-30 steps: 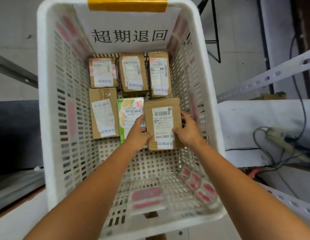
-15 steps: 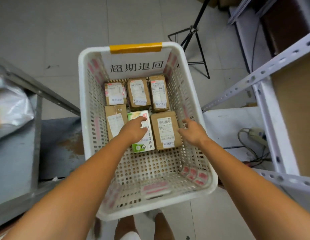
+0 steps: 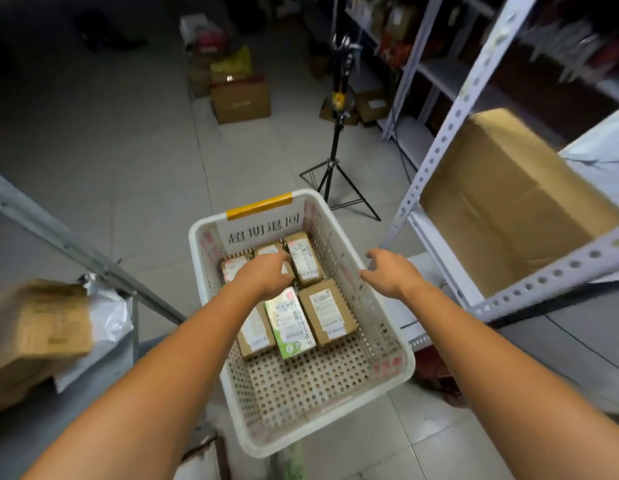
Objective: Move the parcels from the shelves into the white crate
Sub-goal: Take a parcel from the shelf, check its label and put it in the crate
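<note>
Both hands are empty: the left hand (image 3: pixel 266 275) hangs loosely curled over the parcels (image 3: pixel 327 311) lying beneath it in the white crate (image 3: pixel 403 370), and the right hand (image 3: pixel 387 271) is spread above the crate's right rim. Reaching right for the big box (image 3: pixel 509 209) on the shelf (image 3: pixel 557 271), an arm may bump the crate. That box also looks too large for the room left.

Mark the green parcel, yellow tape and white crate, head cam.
green parcel (image 3: pixel 290 323): head view, on its white label.
yellow tape (image 3: pixel 259 205): head view, middle of the strip.
white crate (image 3: pixel 322 419): head view, near rim.

6 parcels (image 3: pixel 327 311) in white crate (image 3: pixel 370 317)
</note>
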{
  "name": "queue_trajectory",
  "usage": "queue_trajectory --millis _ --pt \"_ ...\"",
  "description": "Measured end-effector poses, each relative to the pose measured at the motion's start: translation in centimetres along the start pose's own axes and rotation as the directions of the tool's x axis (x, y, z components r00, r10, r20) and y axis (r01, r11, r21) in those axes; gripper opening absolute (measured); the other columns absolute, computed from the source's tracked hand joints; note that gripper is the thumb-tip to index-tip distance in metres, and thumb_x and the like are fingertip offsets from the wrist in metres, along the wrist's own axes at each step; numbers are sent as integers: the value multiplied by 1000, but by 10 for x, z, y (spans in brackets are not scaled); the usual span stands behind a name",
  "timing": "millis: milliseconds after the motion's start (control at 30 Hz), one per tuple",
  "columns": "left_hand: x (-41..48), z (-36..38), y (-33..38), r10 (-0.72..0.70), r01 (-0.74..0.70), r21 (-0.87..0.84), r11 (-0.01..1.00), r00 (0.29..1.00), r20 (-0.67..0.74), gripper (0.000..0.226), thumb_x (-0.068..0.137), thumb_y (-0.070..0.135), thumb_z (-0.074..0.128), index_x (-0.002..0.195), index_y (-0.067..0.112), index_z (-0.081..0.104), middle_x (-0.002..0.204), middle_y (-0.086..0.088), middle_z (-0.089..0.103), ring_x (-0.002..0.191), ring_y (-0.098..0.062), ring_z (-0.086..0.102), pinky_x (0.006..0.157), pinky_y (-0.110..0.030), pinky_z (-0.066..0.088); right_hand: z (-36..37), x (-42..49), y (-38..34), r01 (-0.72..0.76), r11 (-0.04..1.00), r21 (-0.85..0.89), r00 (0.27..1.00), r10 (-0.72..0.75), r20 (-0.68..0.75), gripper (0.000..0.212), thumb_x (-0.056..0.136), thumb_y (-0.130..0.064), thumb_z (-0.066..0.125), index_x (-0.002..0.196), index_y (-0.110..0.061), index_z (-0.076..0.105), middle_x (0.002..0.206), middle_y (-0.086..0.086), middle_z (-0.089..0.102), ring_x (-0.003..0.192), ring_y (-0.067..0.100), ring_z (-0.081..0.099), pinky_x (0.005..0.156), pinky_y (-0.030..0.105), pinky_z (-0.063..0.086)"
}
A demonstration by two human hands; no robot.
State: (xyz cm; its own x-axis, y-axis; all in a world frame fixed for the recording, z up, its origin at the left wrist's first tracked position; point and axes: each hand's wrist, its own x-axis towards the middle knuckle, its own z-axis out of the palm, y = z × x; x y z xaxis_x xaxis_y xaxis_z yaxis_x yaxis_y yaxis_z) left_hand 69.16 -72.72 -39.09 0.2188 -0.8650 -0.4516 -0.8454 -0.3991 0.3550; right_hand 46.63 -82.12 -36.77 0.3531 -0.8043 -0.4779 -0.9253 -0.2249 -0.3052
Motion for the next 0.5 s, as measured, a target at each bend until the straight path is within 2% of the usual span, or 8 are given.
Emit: queue_trajectory --millis 100,233,367,500 --pt "-23 -21 25 33 -31 30 999 998 -51 50 97 29 54 145 23 43 142 -7 53 126 -26 53 98 -40 48 -27 -30 7 16 1000 -5 999 -16 -52 55 99 -32 52 149 -13 39 148 15 47 130 34 49 100 45 47" --pt "-60 -39 71 75 -67 76 995 991 -115 48 98 30 53 144 24 43 142 -4 53 125 -25 53 97 -39 48 -64 -76 23 28 1000 14 989 -26 -146 53 98 -32 51 147 -14 40 143 13 51 123 31 53 89 37 46" --pt "-98 -40 129 142 -127 107 986 978 -151 44 96 28 54 140 22 47 132 -8 59 111 -25 60 88 -39 54 -91 -137 56 50 997 56 973 -36 -229 49 98 -32 53 143 -14 45 143 12 51 127 32 51 96 37 44" --pt "-132 -35 201 267 -238 174 956 950 -165 43 97 30 53 139 24 48 134 -7 58 114 -27 58 90 -40 52 -112 -200 118 -12 996 94 957 39 -288 47 96 -35 54 137 -12 50 139 11 55 121 33 55 96 40 48"
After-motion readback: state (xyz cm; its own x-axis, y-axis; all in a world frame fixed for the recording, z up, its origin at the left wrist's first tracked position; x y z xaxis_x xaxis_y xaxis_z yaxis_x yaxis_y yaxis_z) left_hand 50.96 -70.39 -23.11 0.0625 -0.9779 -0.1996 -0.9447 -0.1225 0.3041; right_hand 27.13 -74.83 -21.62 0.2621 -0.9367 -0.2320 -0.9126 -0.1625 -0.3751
